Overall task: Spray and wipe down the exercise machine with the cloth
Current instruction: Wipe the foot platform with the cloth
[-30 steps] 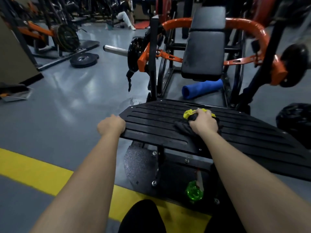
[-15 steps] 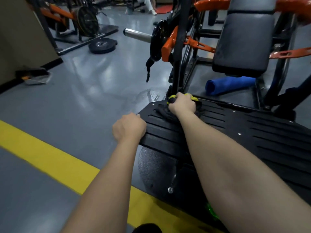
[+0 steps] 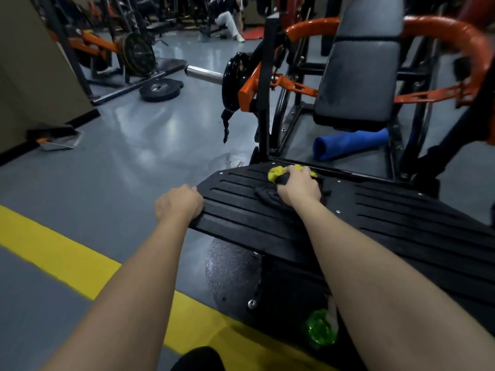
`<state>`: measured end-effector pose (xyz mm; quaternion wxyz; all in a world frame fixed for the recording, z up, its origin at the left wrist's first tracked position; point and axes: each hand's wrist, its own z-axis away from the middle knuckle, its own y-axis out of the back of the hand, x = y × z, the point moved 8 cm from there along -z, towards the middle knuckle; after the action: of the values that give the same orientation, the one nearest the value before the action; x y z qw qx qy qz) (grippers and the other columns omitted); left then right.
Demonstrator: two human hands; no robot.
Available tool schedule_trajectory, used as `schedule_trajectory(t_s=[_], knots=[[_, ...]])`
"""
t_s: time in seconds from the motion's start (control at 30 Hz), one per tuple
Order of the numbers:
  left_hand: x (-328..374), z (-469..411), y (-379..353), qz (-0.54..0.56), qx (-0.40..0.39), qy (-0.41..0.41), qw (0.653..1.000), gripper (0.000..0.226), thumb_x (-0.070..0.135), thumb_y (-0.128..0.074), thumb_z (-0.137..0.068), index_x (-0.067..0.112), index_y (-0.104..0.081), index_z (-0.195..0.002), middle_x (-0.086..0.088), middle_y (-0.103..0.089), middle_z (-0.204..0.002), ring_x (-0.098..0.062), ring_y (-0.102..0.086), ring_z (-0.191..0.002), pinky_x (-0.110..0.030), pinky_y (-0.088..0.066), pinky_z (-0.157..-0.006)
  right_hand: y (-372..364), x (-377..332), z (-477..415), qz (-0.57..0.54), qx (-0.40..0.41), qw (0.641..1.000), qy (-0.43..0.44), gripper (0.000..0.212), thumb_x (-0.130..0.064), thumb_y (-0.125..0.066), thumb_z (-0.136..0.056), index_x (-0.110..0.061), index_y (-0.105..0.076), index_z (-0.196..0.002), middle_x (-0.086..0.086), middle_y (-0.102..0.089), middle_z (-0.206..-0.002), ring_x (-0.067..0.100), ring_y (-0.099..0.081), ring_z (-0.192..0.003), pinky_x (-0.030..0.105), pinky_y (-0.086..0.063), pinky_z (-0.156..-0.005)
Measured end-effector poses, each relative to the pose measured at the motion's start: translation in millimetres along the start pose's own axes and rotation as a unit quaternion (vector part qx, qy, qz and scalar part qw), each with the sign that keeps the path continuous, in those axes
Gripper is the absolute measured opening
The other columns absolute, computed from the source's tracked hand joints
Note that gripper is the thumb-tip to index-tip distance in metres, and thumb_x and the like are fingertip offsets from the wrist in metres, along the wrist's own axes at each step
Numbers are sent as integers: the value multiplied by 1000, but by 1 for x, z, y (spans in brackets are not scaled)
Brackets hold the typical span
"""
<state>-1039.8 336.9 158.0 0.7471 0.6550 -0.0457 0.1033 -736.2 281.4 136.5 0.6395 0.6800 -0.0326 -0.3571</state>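
The exercise machine's black ribbed footplate [image 3: 388, 218] fills the right middle of the head view. My right hand [image 3: 298, 184] presses a yellow and dark cloth [image 3: 277, 173] onto the plate's far left part, fingers closed around it. My left hand [image 3: 178, 202] grips the plate's left edge, fingers curled over the rim. A green spray bottle [image 3: 320, 329] lies low on the machine's base under the plate, partly hidden by my right forearm. The grey padded backrest [image 3: 359, 76] and orange frame [image 3: 455, 36] stand behind the plate.
A rolled blue mat [image 3: 348, 143] lies on the floor beyond the plate. A bar sleeve with a black weight plate [image 3: 233, 81] juts out at the left of the frame. A yellow floor stripe [image 3: 67, 258] runs beneath my arms. Loose plates [image 3: 160, 89] and a seated person [image 3: 227, 22] are farther back.
My right hand has slid the cloth from the plate's middle toward its far left corner and stays there. My left hand has kept its hold on the plate's edge. The camera has shifted.
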Motion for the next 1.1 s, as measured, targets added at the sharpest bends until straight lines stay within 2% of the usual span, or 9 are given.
schedule_trajectory(t_s=[0.1,0.2,0.43,0.57,0.67,0.8,0.87,0.97,1.1], knots=[[5,10,2,-4,-6,-2,1000,48,32,-24,-109,9,-58,-136,-21,-59,-139,-41,-57,-126,-43,-43,-102,31,68,10,14,31,998,-58,47,-40,-63,-92,-31,-50,-136,11,-40,-141,44,-51,-123,46,-47,-97],[7,21,12,1,-1,-1,1000,47,31,-25,-109,11,-56,-137,-21,-59,-140,-40,-56,-128,-43,-43,-103,45,95,14,11,57,994,-95,44,-42,-64,-92,-28,-53,-132,14,-42,-139,45,-53,-122,47,-48,-96],[5,6,6,-3,19,-14,1000,47,34,-27,-109,10,-60,-132,-20,-63,-134,-40,-60,-123,-41,-46,-98,39,94,-34,3,86,984,-158,52,-51,-69,-86,-24,-60,-129,14,-52,-136,41,-56,-124,45,-48,-101],[0,-7,-2,-10,37,-19,999,50,39,-26,-109,10,-62,-127,-20,-64,-130,-41,-61,-118,-41,-46,-94,18,62,-82,-21,78,984,-161,56,-55,-68,-83,-22,-62,-129,12,-54,-134,39,-57,-122,44,-48,-100],[-1,-14,-5,-18,47,-24,998,49,40,-25,-109,11,-62,-124,-20,-65,-128,-41,-61,-116,-41,-45,-93,-13,-3,-101,-33,57,991,-114,54,-49,-68,-85,-20,-60,-130,11,-50,-136,39,-57,-121,45,-49,-101],[0,-15,-4,-30,53,-27,998,49,40,-26,-108,12,-62,-126,-20,-64,-130,-41,-60,-118,-42,-45,-95,-55,-103,-99,-56,1,998,8,44,-41,-65,-85,-26,-62,-126,7,-54,-130,37,-60,-116,39,-50,-94],[-1,-15,-3,-36,46,-20,998,48,39,-26,-109,13,-61,-127,-19,-63,-132,-41,-59,-120,-42,-45,-95,-67,-137,-87,-59,-38,995,68,39,-45,-65,-84,-31,-65,-120,5,-59,-125,35,-61,-114,37,-50,-91],[0,-12,-2,-33,35,-18,999,48,39,-26,-109,13,-61,-130,-19,-62,-134,-41,-58,-122,-43,-44,-96,-65,-149,-59,-55,-69,986,140,40,-49,-67,-82,-36,-65,-119,2,-61,-126,31,-60,-118,38,-48,-94],[1,-3,1,-19,18,-10,1000,46,33,-30,-109,11,-61,-134,-21,-60,-138,-41,-58,-125,-43,-45,-100,-39,-120,-9,-74,-93,977,177,42,-49,-71,-84,-41,-63,-124,-1,-58,-136,24,-55,-128,34,-41,-102]])
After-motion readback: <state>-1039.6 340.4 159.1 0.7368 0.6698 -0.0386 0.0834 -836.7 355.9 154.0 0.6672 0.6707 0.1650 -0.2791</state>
